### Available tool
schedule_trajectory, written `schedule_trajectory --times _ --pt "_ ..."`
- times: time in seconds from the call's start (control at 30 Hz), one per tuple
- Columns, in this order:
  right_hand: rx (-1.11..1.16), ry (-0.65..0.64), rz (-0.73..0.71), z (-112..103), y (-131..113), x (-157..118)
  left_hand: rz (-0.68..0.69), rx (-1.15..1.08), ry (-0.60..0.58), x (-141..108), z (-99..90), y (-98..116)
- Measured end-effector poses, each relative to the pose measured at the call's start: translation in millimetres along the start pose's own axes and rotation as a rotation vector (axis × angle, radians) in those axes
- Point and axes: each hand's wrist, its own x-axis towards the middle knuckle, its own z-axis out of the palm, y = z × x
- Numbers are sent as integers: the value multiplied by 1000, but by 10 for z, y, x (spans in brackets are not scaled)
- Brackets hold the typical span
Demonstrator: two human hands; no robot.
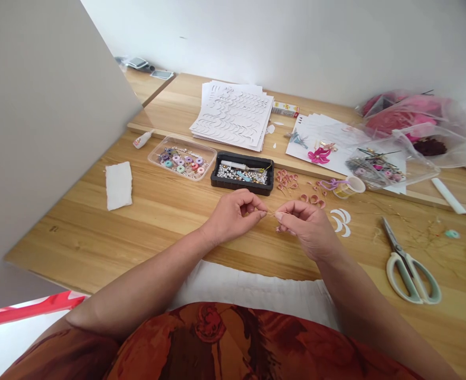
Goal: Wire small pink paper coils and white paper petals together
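Close together over the wooden table, my two hands pinch a thin golden wire [271,213], its short span showing between the fingertips. My left hand [233,216] is closed, thumb against forefinger. My right hand [314,229] is closed in a similar pinch, and a small pinkish piece [279,229] peeks out beneath its fingers. Whether that piece is joined to the wire, I cannot tell. Just beyond the hands stand a black tray [240,187] of silver and gold beads and several pink looped pieces [286,179]. White paper crescents [340,221] lie right of my right hand.
Scissors [409,269] lie at the right, near loose golden wire [422,232]. A clear box [153,158] of thread spools, a small glue bottle [142,139] and a white cloth [119,184] are at the left. Cut paper sheets [233,113] and bags [410,126] occupy the back shelf.
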Motion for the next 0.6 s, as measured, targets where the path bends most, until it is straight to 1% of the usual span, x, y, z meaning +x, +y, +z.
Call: schedule_trajectory --times 0.07,0.13,0.23,0.4,0.5,0.6 --pt "4 24 -16 8 -6 -2 -124 -123 -63 2 11 1" --pt "3 47 -35 23 -7 -3 -219 -248 -116 0 28 -3" --pt "5 71 -70 56 10 -2 -299 -372 -112 -7 60 -9" --pt "40 90 -136 121 46 -15 -369 -465 -37 -30 114 -12" --pt "24 103 -171 155 42 -35 -362 -458 17 -40 131 3" --pt "23 115 -175 181 32 -48 -361 -417 27 -44 132 25"
